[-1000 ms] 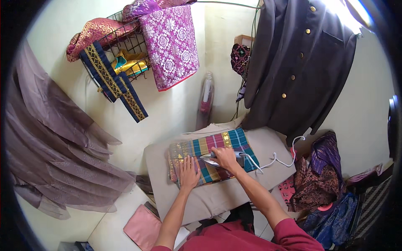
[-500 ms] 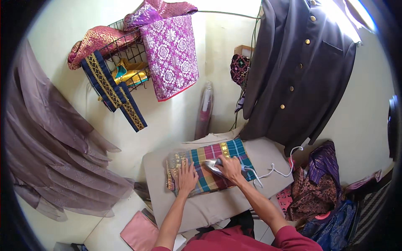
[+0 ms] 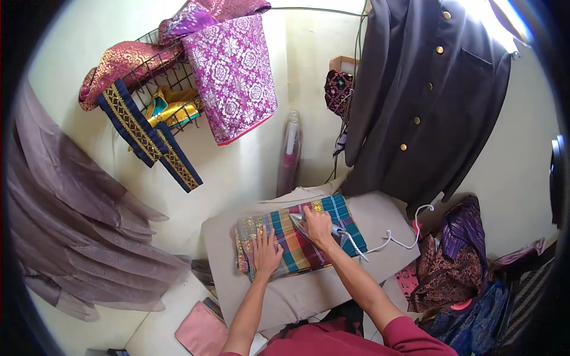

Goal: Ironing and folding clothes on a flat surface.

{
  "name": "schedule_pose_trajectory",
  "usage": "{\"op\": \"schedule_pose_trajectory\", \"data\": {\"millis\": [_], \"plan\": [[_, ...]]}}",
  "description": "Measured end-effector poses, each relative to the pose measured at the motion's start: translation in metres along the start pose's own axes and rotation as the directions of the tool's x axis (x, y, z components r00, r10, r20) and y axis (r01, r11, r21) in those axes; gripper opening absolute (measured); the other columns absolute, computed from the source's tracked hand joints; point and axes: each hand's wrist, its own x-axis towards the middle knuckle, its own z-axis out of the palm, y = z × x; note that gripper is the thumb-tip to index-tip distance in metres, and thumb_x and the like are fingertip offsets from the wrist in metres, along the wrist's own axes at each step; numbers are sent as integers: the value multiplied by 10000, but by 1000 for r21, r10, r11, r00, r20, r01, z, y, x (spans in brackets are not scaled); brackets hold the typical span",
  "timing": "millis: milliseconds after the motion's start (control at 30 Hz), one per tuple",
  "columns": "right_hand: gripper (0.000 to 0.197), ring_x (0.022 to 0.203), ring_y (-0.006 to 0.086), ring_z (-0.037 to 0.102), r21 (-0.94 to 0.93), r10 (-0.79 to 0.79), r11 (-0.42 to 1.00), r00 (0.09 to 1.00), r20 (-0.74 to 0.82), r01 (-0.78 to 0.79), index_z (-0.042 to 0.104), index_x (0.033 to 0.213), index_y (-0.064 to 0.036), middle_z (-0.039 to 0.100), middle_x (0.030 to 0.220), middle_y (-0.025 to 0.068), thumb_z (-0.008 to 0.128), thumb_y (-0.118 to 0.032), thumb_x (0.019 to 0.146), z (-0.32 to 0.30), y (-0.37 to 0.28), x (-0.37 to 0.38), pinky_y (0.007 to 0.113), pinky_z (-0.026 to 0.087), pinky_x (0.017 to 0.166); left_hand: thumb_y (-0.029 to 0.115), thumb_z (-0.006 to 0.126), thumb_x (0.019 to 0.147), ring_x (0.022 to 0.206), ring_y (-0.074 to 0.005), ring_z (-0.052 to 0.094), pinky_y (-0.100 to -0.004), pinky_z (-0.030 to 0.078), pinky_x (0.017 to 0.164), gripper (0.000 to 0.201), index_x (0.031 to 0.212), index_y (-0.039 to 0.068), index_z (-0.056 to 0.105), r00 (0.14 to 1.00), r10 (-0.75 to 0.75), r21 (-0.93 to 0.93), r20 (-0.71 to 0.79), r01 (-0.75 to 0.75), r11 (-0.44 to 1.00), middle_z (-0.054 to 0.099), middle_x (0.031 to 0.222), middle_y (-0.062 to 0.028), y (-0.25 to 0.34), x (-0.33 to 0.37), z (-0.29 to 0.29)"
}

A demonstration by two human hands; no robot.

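A folded plaid cloth [image 3: 289,253] in teal, maroon and gold lies flat on a padded beige ironing surface [image 3: 291,299]. My left hand [image 3: 265,254] rests on the cloth's left part, its fingers spread. Over the middle of the cloth my right hand [image 3: 319,228] grips an iron [image 3: 297,222], with the forefinger stretched forward along it. The iron's pointed silver tip faces left; my hand covers most of its handle. A white cord [image 3: 389,235] runs from the iron's rear off to the right.
A dark jacket [image 3: 427,101] with gold buttons hangs behind the board. On the wall, a wire basket [image 3: 163,74] holds several fabrics, including a purple patterned cloth [image 3: 231,77]. Sheer mauve fabric [image 3: 77,207] hangs at left. Piled clothes [image 3: 454,267] lie at right, a pink folded cloth [image 3: 200,330] at lower left.
My right hand has shifted slightly away from me and left on the iron, its forefinger now pointing forward. The iron has moved slightly away from me. My left hand stays on the cloth.
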Motion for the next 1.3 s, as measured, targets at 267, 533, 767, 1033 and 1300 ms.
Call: {"op": "schedule_pose_trajectory", "data": {"millis": [267,533,767,1033,1300], "plan": [[274,661,333,659,176,-214,965,972,92,196,562,980,-89,665,745,126,682,-257,800,-8,3,-21,458,495,563,344,540,880,1431,-361,224,-514,129,1177,677,1478,100,340,1000,-21,40,7,20,999,250,1555,-164,-2,-2,-2],[343,680,334,660,73,-162,985,984,77,156,530,1026,-70,653,778,137,701,-258,797,24,4,13,461,498,582,338,566,861,1416,-366,256,-515,151,1170,665,1449,83,390,999,6,30,-35,-4,1000,286,1538,-168,-3,-2,4],[289,656,329,672,41,-161,987,983,89,158,526,1030,-58,665,738,148,644,-226,827,29,15,3,456,517,592,432,564,858,1377,-419,290,-539,150,1161,601,1289,14,539,981,-193,19,16,193,981,406,1443,-218,23,33,0],[265,660,377,662,137,-118,986,980,163,96,529,985,-56,667,706,172,648,-239,835,-15,67,0,520,486,608,459,571,882,1425,-427,150,-543,75,1173,683,1380,17,422,952,-268,-10,-148,270,963,264,1497,-267,25,36,29],[284,750,419,649,123,-25,992,979,201,0,509,1003,-53,668,800,197,642,-256,856,-21,115,12,541,491,632,460,581,874,1448,-407,114,-531,73,1175,719,1466,127,346,950,-287,38,-125,293,955,164,1558,-242,22,38,34]]}}
